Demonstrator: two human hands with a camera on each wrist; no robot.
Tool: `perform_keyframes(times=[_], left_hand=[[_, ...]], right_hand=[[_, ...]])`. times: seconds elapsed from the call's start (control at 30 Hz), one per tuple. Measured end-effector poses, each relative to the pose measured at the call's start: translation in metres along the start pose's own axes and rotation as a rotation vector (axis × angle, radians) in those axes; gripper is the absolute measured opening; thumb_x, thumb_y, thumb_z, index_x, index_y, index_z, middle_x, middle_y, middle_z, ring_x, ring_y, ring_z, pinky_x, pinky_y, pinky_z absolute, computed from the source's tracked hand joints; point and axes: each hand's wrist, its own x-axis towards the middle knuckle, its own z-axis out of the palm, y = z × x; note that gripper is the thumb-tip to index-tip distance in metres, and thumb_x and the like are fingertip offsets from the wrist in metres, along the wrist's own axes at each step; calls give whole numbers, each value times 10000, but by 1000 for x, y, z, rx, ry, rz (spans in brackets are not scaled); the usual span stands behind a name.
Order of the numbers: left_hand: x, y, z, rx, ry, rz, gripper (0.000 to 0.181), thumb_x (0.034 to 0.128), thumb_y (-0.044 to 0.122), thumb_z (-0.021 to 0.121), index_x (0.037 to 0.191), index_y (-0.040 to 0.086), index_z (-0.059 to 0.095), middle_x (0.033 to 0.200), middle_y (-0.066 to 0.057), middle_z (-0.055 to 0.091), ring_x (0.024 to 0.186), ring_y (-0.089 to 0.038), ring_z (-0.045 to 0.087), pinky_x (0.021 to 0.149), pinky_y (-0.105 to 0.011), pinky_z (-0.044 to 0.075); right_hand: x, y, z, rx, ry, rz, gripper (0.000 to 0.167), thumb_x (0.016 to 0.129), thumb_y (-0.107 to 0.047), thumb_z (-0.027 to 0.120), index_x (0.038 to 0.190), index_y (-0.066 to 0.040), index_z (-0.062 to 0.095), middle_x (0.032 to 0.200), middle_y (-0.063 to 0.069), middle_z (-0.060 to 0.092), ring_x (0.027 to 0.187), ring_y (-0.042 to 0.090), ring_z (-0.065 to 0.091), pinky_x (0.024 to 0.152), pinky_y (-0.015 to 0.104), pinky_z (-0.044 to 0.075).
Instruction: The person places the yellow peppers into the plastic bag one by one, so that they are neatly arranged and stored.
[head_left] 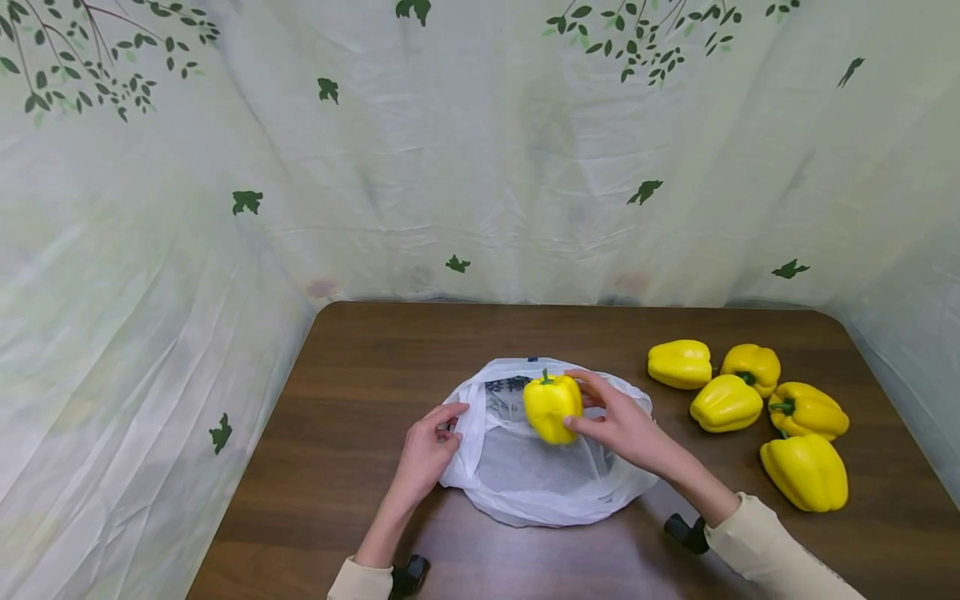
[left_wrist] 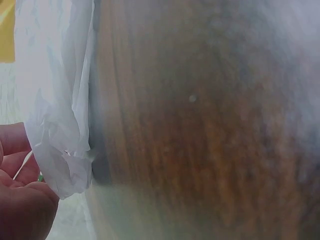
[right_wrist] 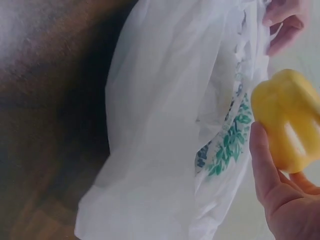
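A white plastic bag lies on the table with its mouth spread open upward. My right hand holds a yellow bell pepper above that mouth, its green stem pointing up. Thumb and fingers grip the pepper from the right, as the right wrist view also shows with the pepper beside the bag. At the bag's left rim, my left hand pinches the plastic. In the left wrist view the curled left hand is partly cut off, and the bag's edge hides some fingertips.
Several more yellow bell peppers lie grouped on the right side of the brown wooden table. A pale curtain with leaf prints hangs behind the table's far edge. Dark wrist devices are worn at both cuffs.
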Motion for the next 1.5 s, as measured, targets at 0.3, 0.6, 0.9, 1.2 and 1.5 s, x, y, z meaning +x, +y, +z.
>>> perform_keyframes(times=[0.3, 0.6, 0.9, 1.2, 1.5], left_hand=[[0, -1, -1, 20, -7, 4, 410, 789, -134, 654, 1162, 28, 707, 1161, -92, 669, 935, -245, 612, 752, -288, 534], [1, 0, -1, 48, -15, -36, 428, 779, -112, 688, 1170, 60, 710, 1168, -68, 667, 922, -215, 606, 756, -293, 534], [0, 1, 0, 62, -37, -54, 433, 802, -100, 688, 1202, 67, 698, 1199, -87, 651, 926, -234, 591, 783, -325, 547], [0, 2, -1, 90, -56, -59, 452, 809, -111, 668, 1219, 76, 692, 1239, -94, 635, 946, -246, 587, 774, -301, 539], [-1, 1, -1, 118, -92, -8, 478, 801, -142, 632, 1217, 86, 694, 1229, -59, 642, 976, -233, 580, 776, -311, 522]], right_hand=[[12, -8, 0, -35, -51, -6, 681, 871, -327, 732, 1457, -170, 422, 1377, 106, 541, 1149, 297, 572, 871, 426, 538], [27, -9, 4, -32, -112, -9, 615, 873, -297, 720, 1418, -163, 468, 1343, 18, 543, 1101, 269, 580, 852, 374, 545], [39, -9, 15, -78, -148, -26, 637, 873, -308, 718, 1427, -116, 469, 1405, 72, 506, 1099, 282, 600, 868, 387, 542], [50, -7, 22, -70, -186, 8, 601, 886, -297, 718, 1410, -119, 484, 1350, 68, 542, 1047, 248, 631, 822, 363, 557], [57, -2, 23, -23, -215, -15, 605, 925, -247, 671, 1461, -129, 416, 1418, 106, 476, 1146, 314, 581, 887, 414, 534]])
